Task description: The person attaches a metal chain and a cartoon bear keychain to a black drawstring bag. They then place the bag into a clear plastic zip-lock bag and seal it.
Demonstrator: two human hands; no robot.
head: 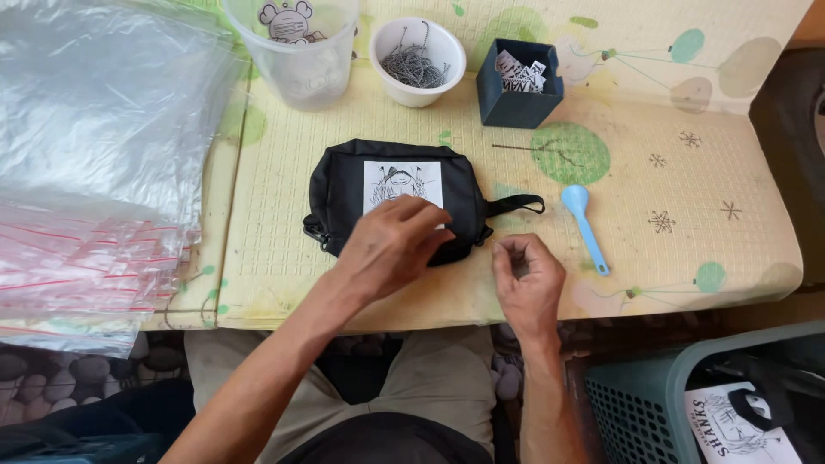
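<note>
Yellow patterned table, foam-like and gridded. Far left of the left hand, a stack of clear zip bags. Under that hand, a black pouch with a white picture label, lying flat; fingers spread and pressing its lower right corner. Just right, the right hand, fingertips pinched together on something too small to tell, perhaps a pin. Beyond the hands, a clear cup, a white bowl of metal hooks, a dark box of tags. Right, a blue spoon. Below right, a teal basket. Pouch labelled, not bagged.
</note>
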